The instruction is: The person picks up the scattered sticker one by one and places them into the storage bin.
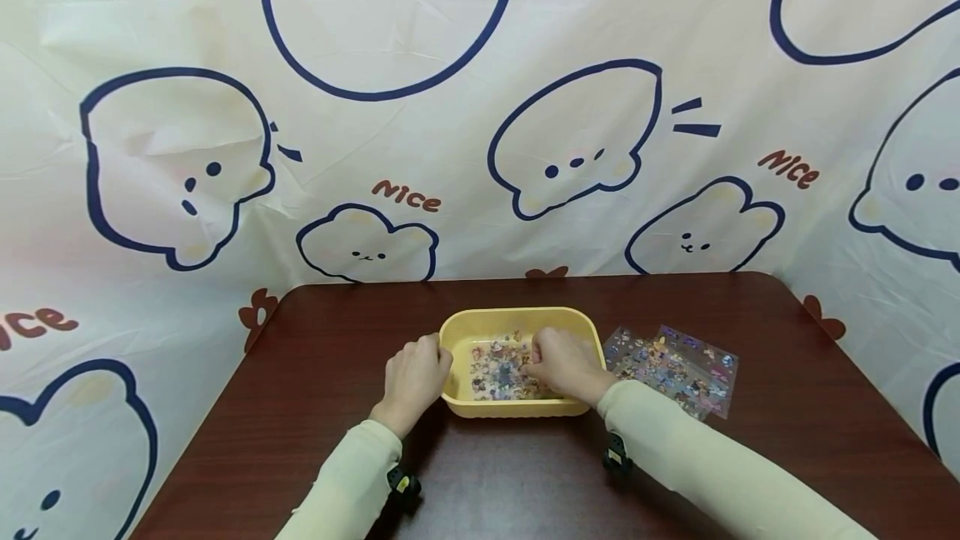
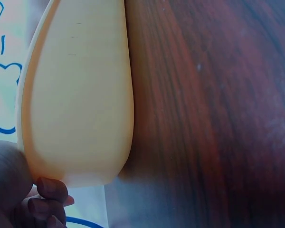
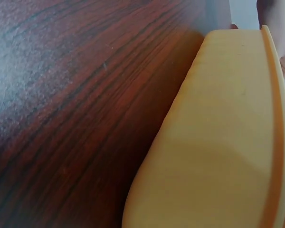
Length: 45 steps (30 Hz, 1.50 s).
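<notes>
A yellow plastic basin (image 1: 517,409) stands on the table with many small colourful printed pieces (image 1: 495,369) spread over its bottom. My left hand (image 1: 417,375) grips the basin's left rim; in the left wrist view its curled fingers (image 2: 52,188) lie against the basin wall (image 2: 80,95). Over the right rim reaches my right hand (image 1: 562,363), its fingers bent and pointing down among the pieces. Whether it pinches one is hidden by the hand itself. The right wrist view shows mostly the basin's outer side (image 3: 213,128).
Right of the basin, partly behind the right forearm, lie clear sheets (image 1: 690,369) covered with small colourful figures. The dark brown wooden table (image 1: 510,482) runs back to a white curtain (image 1: 465,132) printed with cartoon bears.
</notes>
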Each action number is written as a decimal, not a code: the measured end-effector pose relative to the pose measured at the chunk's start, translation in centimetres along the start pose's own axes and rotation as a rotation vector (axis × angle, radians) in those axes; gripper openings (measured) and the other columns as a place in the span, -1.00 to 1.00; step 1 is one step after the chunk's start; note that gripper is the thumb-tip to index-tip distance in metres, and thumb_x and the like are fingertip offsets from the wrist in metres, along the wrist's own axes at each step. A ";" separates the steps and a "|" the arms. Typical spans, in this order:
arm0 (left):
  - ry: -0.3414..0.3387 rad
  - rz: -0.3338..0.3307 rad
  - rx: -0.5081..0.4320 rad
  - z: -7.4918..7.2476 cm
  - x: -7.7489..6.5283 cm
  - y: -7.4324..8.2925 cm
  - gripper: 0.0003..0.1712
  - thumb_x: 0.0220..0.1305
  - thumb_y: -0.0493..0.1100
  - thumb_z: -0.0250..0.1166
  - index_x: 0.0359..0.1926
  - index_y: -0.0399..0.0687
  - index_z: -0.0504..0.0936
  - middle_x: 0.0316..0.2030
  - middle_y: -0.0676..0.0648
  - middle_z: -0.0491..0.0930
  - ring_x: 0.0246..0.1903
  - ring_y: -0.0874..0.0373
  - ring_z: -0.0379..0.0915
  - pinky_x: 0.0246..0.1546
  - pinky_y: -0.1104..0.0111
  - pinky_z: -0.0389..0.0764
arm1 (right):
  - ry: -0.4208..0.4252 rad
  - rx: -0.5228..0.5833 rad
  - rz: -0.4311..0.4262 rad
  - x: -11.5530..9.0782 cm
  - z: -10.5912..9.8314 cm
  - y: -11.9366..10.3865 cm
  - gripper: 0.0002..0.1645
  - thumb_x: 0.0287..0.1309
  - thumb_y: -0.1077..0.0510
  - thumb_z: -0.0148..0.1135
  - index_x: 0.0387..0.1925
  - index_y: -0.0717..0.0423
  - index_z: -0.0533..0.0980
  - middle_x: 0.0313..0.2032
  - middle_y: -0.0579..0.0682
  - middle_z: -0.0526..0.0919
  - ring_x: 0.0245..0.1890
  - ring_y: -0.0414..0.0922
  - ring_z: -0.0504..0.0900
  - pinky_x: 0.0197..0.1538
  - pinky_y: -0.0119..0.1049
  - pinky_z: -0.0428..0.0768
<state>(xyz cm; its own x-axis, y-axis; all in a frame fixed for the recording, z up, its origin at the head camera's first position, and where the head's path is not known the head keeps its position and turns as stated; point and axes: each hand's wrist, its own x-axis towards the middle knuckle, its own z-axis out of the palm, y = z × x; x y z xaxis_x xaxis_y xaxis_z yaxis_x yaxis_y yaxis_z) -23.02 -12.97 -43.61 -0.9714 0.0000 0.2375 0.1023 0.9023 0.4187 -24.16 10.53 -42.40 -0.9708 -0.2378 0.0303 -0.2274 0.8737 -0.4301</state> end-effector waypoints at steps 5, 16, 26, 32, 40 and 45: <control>0.003 -0.001 0.014 0.0 0.1 0.0 -0.74 0.30 -0.19 0.15 -0.56 0.00 0.46 -0.70 0.00 0.42 -0.69 0.14 0.32 -0.65 0.28 0.28 | -0.013 -0.016 -0.010 0.1 0.2 -0.3 -0.52 0.09 -0.12 0.48 -0.71 -0.06 0.42 -0.76 -0.19 0.49 -0.71 -0.21 0.42 -0.58 -0.32 0.26; 0.009 0.009 0.015 0.0 0.0 -0.2 -0.69 0.30 -0.20 0.13 -0.61 0.01 0.39 -0.72 0.01 0.35 -0.72 0.14 0.28 -0.67 0.29 0.24 | -0.025 -0.044 -0.038 0.4 0.7 -0.9 -0.44 0.09 -0.14 0.47 -0.80 -0.12 0.36 -0.82 -0.24 0.37 -0.73 -0.23 0.37 -0.57 -0.30 0.25; -0.007 0.004 0.018 -0.1 0.0 -0.2 -0.69 0.32 -0.20 0.15 -0.60 -0.01 0.40 -0.72 0.00 0.36 -0.71 0.14 0.29 -0.67 0.31 0.24 | -0.075 -0.037 -0.029 0.4 0.9 -1.2 -0.38 0.12 -0.14 0.44 -0.84 -0.09 0.31 -0.87 -0.24 0.23 -0.79 -0.24 0.28 -0.66 -0.33 0.11; 0.000 0.011 0.020 -0.1 0.0 -0.2 -0.68 0.32 -0.20 0.15 -0.61 0.00 0.38 -0.72 -0.01 0.37 -0.71 0.14 0.30 -0.67 0.29 0.25 | -0.095 -0.043 -0.034 0.5 1.2 -0.9 -0.33 0.15 -0.17 0.41 -0.88 -0.12 0.27 -0.89 -0.25 0.20 -0.82 -0.25 0.23 -0.68 -0.34 0.09; -0.004 0.007 0.015 0.1 0.1 -0.1 -0.68 0.32 -0.19 0.14 -0.61 0.00 0.38 -0.72 0.00 0.35 -0.71 0.13 0.28 -0.66 0.29 0.25 | -0.084 -0.097 -0.034 0.3 1.0 -0.9 -0.30 0.20 -0.18 0.35 -0.88 -0.11 0.22 -0.89 -0.25 0.09 -0.82 -0.24 0.15 -0.66 -0.32 0.06; -0.006 0.005 0.020 0.1 0.1 -0.2 -0.67 0.32 -0.20 0.14 -0.61 0.00 0.38 -0.72 0.00 0.35 -0.71 0.13 0.27 -0.66 0.29 0.24 | -0.075 -0.127 -0.043 0.1 0.6 -1.1 -0.33 0.22 -0.21 0.32 -0.88 -0.08 0.32 -0.91 -0.25 0.23 -0.81 -0.23 0.23 -0.64 -0.31 0.14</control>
<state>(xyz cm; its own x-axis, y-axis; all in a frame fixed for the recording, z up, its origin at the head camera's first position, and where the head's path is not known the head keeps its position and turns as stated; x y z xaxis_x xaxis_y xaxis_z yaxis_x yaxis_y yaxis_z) -23.16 -13.09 -43.72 -0.9721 0.0071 0.2345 0.1031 0.9108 0.3997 -23.93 9.32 -42.49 -0.9527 -0.3030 -0.0232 -0.2809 0.9074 -0.3125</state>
